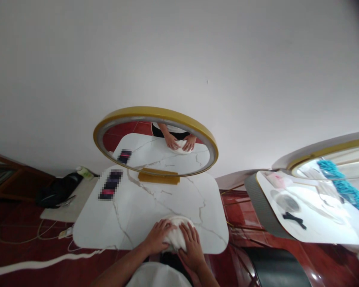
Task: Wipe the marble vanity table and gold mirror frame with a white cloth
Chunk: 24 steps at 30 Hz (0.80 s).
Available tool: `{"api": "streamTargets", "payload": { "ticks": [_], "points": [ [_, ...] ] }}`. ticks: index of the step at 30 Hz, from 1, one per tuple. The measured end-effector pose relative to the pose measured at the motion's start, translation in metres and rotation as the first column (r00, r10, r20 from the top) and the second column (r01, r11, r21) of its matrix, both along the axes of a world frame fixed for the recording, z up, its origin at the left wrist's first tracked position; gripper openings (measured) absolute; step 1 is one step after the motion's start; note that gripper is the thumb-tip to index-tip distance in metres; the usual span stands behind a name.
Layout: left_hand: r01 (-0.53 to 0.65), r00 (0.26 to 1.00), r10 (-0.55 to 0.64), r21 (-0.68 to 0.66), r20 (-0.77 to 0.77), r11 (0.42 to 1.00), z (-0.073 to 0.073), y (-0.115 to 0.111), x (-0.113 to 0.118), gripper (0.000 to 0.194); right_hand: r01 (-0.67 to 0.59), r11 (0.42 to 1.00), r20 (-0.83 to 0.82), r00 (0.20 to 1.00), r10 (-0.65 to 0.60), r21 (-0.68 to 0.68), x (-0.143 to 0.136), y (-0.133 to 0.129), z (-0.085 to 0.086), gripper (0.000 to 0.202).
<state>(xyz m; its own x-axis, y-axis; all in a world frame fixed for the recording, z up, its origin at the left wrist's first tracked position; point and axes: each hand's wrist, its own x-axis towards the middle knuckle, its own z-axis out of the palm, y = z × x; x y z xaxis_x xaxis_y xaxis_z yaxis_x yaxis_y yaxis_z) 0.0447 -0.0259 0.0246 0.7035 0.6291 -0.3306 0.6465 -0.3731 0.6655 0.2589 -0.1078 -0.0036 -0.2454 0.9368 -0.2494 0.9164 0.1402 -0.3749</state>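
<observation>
A bundle of white cloth (pixel 177 236) lies at the front edge of the white marbled table (pixel 155 199). My left hand (pixel 159 236) rests on its left side, the fingers lying over the cloth. On the right side lies my right hand (pixel 192 246), its fingers stretched out and slightly apart on top. The round gold-rimmed mirror (pixel 155 111) behind the table reflects both hands and the cloth.
A blurred-out dark item (pixel 110 185) lies at the table's left. Further left are a black bag (pixel 60 190) and a bottle (pixel 84 172). At right stand a second table (pixel 311 231) with a black item (pixel 294 219), and a black seat (pixel 278 267).
</observation>
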Motion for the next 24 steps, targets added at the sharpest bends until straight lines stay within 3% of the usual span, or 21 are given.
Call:
{"api": "streamTargets", "payload": {
  "ticks": [14,24],
  "points": [
    [-0.155,0.987,0.156,0.039,-0.048,0.987,0.002,0.008,-0.115,0.072,-0.143,0.989,-0.026,0.989,0.143,-0.025,-0.108,0.041,-0.006,0.081],
    [-0.21,0.965,0.225,0.123,-0.132,0.97,-0.012,0.036,-0.182,0.063,-0.22,0.976,-0.022,0.975,0.22,0.007,-0.181,0.075,-0.003,0.081]
  ]
}}
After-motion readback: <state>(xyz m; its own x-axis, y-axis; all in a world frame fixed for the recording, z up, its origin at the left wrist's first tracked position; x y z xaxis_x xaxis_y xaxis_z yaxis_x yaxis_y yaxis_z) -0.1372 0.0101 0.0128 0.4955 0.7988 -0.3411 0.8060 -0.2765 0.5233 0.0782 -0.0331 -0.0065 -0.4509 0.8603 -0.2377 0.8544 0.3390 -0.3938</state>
